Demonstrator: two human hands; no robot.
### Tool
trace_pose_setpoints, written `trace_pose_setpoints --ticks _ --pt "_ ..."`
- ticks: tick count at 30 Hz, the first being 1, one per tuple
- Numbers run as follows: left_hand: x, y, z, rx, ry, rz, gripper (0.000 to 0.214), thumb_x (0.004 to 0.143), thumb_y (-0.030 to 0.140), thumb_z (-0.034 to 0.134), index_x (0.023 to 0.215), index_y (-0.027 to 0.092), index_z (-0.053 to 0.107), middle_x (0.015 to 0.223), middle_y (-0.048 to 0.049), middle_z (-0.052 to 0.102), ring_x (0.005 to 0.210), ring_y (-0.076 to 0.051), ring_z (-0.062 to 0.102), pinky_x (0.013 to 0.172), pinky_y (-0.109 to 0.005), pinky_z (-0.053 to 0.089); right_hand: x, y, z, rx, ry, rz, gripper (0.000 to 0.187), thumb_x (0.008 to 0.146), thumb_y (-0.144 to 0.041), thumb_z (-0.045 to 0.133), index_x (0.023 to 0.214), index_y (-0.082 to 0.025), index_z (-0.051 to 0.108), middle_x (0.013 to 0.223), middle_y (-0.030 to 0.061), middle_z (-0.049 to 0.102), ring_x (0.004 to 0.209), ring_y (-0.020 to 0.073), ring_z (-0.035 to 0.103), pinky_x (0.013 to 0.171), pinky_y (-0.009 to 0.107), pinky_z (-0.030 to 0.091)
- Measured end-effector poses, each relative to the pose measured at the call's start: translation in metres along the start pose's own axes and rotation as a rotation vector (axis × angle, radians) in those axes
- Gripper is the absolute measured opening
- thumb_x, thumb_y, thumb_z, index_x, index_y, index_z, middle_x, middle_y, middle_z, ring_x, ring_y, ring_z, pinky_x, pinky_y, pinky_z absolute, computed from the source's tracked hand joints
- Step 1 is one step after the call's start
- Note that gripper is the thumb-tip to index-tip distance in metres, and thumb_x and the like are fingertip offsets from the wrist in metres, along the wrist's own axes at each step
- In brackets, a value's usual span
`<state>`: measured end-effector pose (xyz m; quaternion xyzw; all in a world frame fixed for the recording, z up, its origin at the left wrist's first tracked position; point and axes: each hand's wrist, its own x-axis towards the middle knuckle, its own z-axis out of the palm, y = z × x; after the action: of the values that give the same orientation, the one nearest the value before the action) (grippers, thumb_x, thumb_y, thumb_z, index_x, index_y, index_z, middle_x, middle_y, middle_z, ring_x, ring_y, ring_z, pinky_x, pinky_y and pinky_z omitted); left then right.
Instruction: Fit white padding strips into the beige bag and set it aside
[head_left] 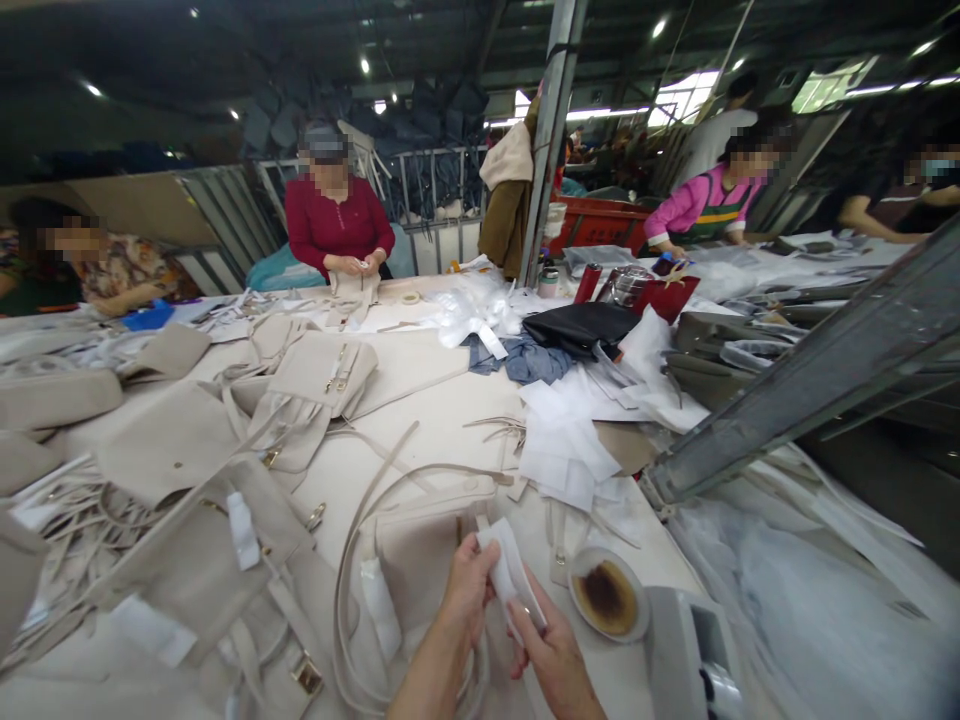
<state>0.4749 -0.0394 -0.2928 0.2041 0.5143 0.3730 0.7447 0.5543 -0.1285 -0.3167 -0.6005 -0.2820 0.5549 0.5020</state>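
Note:
My left hand (466, 590) and my right hand (551, 655) together hold a small folded piece of white paper (508, 572) just above a beige handbag (420, 545) lying on the table. The left hand pinches the paper's upper end; the right hand's fingers grip its lower edge. A long beige strap (356, 530) loops around the bag. A white paper roll (379, 600) lies on the bag to the left of my hands.
Beige bags (315, 385) and straps cover the white table (450, 400). A pile of white paper sheets (566, 440) lies ahead right, a small dish with brown residue (607, 598) beside my right hand. A metal beam (810, 370) slants at right. Several people work around the table.

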Motion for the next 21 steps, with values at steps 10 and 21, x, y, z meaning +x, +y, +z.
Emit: trace_pose_setpoints --ticks 10,21 --pt "0.001 0.004 0.000 -0.003 0.042 -0.036 0.048 0.050 0.043 0.079 0.083 0.015 0.059 0.051 0.0040 0.052 0.043 -0.009 0.043 0.040 -0.020 0.025 0.002 -0.019 0.015 0.217 -0.018 0.162 0.063 0.075 -0.060 0.061 0.115 -0.011 0.054 0.074 0.0019 0.055 0.048 0.0098 0.048 0.035 0.021 0.039" --pt "-0.002 -0.023 0.007 0.107 0.203 0.158 0.024 0.066 0.039 0.065 0.071 0.018 0.054 0.054 0.0015 0.055 0.051 -0.012 0.050 0.050 -0.024 0.039 0.000 0.003 0.017 -0.061 0.077 -0.003 0.067 0.084 -0.058 0.048 0.140 -0.022 0.044 0.125 0.0128 0.060 0.055 0.0158 0.060 0.045 0.030 0.052"
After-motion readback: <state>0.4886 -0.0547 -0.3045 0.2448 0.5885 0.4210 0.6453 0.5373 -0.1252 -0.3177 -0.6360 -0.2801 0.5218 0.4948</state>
